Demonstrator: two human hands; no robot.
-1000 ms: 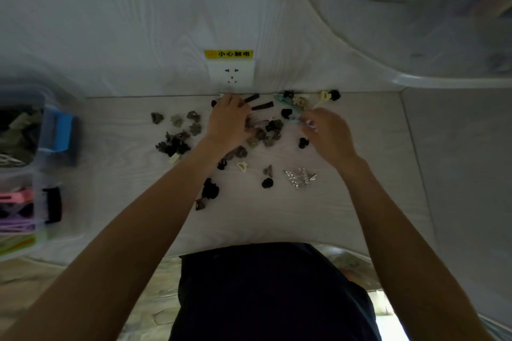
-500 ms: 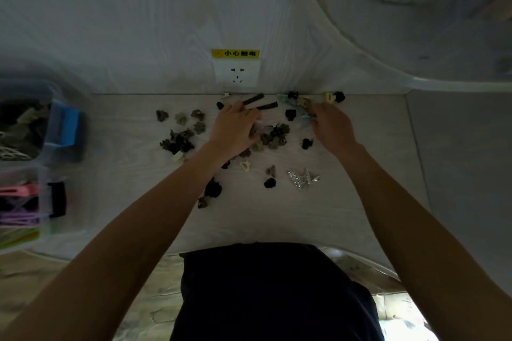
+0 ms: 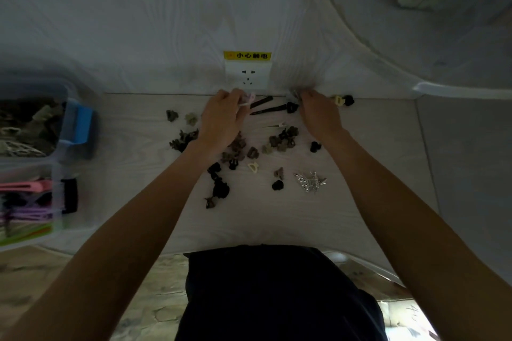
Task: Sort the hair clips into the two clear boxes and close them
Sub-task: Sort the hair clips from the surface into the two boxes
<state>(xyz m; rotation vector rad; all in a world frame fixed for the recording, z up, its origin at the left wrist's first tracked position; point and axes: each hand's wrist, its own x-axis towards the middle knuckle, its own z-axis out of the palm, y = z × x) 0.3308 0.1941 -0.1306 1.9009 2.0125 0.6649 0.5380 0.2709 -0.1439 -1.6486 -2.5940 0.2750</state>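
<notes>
A person gathers hair clips at the far edge of a pale wood-grain tabletop (image 3: 360, 202), just below a wall socket (image 3: 247, 76) with a yellow warning label. The left hand (image 3: 221, 122) pinches a pale pink clip (image 3: 248, 99) between curled fingers, while the right hand (image 3: 318, 116) closes on something greyish at the wall line, too blurred to name. Two long black clips (image 3: 267, 106) lie between the hands; small brown and black claw clips (image 3: 282, 140) are scattered nearer, with a silver clip (image 3: 310, 180) to the right and a cream and a black clip (image 3: 343, 100) at the far right. Both clear boxes stand open at the far left, well apart from the pile: the farther one (image 3: 66, 108), with a blue latch, holds drab claw clips; the nearer one (image 3: 56, 196) holds pink and purple long clips. The collecting step appears under way, with much left to sort. The next move likely calls for carrying the held clips left and dropping each in the matching box.
</notes>
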